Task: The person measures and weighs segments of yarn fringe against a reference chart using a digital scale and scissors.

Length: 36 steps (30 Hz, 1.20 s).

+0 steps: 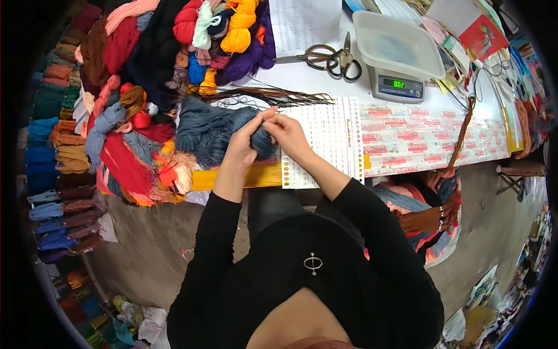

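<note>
Coloured yarns (pixel 125 163) crowd the white table (pixel 349 87), where the blue-grey skein (pixel 200 134) lies near the front edge, beside the printed sheet (pixel 331 134). The left hand (pixel 240 144) curls round the skein's right end, while the right hand (pixel 292 138) has its fingertips drawn together there, though whether they pinch a strand I cannot tell. Loose and fine-stranded, it looks light, soft and apt to snag, so the thick of the bundle seems the safest hold.
</note>
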### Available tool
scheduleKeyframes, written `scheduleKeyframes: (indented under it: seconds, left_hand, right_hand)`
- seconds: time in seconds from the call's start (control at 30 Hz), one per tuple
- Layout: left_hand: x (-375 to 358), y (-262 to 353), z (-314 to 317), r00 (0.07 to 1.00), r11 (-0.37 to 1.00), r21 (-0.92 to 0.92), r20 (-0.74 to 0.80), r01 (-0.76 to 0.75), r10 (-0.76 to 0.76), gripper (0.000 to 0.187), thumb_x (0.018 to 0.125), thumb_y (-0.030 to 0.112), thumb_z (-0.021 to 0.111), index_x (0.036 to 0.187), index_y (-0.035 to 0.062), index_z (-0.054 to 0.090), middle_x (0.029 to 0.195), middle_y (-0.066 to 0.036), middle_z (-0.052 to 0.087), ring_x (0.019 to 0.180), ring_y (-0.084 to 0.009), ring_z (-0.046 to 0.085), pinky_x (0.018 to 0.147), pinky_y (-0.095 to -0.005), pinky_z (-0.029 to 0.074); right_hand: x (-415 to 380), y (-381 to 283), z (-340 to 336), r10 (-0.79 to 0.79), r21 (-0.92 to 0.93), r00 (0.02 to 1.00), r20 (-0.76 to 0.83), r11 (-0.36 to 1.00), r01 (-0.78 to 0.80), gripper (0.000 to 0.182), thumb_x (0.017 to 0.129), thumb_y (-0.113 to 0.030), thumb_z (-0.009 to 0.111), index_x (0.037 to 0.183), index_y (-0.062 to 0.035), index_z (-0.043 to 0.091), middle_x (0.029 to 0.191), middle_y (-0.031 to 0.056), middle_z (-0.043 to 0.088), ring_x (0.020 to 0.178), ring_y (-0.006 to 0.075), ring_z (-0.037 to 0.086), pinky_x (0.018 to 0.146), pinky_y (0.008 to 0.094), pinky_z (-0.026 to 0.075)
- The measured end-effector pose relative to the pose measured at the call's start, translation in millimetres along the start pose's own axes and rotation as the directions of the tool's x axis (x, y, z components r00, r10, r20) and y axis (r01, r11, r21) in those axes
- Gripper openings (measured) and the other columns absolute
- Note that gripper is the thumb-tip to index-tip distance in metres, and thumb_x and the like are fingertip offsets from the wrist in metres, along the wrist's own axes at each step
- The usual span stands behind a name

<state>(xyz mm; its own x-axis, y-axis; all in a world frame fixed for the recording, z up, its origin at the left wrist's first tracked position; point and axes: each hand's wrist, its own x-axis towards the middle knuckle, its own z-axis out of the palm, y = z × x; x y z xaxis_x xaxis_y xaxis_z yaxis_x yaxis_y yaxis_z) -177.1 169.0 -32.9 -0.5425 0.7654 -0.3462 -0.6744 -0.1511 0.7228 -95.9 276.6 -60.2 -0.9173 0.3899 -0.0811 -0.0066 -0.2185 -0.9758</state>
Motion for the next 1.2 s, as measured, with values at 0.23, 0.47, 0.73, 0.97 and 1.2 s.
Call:
scheduleKeyframes:
  seconds: [0.23,0.47,0.73,0.97,1.2]
  left_hand:
    - [7,3,4,0.998,0.999,-0.038,0.065,-0.017,0.02,0.037,0.095,0.024,0.043,0.112,-0.007,0.055,0.096,-0.011,0.061,0.08,-0.0156,0.059,0.07,-0.0264,0.049]
    - [4,1,7,0.976,0.985,-0.082,-0.172,-0.15,0.135,0.027,0.093,0.022,0.048,0.098,-0.0031,0.057,0.095,-0.013,0.059,0.079,-0.019,0.06,0.07,-0.0313,0.052]
    - [-6,28,-12,0.997,1.0,-0.016,-0.073,-0.001,0.0,0.027,0.091,0.028,0.053,0.081,0.0035,0.058,0.062,-0.002,0.051,0.043,-0.0064,0.04,0.051,-0.0236,0.042]
    - [-78,148,-138,0.834,0.704,-0.455,-0.207,-0.545,0.512,0.016,0.084,0.014,0.058,0.073,0.0086,0.048,0.055,0.002,0.036,0.038,-0.0043,0.03,0.047,-0.0213,0.034]
    - [-53,85,-51,0.884,0.837,-0.311,-0.026,-0.451,0.467,0.037,0.082,0.016,0.063,0.116,0.0064,0.054,0.091,-0.004,0.051,0.068,-0.0142,0.051,0.069,-0.028,0.043]
  right_hand:
    - [-6,-10,-10,-0.014,0.155,0.999,-0.029,0.988,0.018,0.016,0.092,-0.015,0.05,0.086,-0.002,0.056,0.072,0.0025,0.059,0.062,0.0075,0.056,0.055,0.0182,0.038]
    - [-14,-13,-13,-0.009,0.295,1.0,-0.027,0.955,0.017,0.018,0.095,-0.018,0.045,0.09,-0.0023,0.053,0.08,0.005,0.061,0.062,0.0118,0.06,0.059,0.0204,0.042]
    - [-18,-46,-38,-0.145,0.438,0.981,-0.129,0.879,0.188,0.016,0.091,-0.014,0.047,0.095,-0.001,0.056,0.103,0.0071,0.059,0.095,0.0159,0.053,0.086,0.028,0.04]
    - [-90,-80,-346,-0.302,0.472,0.765,-0.569,0.642,0.604,0.01,0.089,-0.01,0.051,0.085,-0.0005,0.05,0.071,0.002,0.046,0.063,0.0103,0.041,0.06,0.0224,0.039]
    - [-48,-113,-179,-0.37,-0.393,0.791,-0.487,0.902,0.179,0.016,0.089,-0.017,0.054,0.1,-0.0058,0.056,0.073,-0.0011,0.054,0.067,0.0077,0.05,0.063,0.0208,0.04]
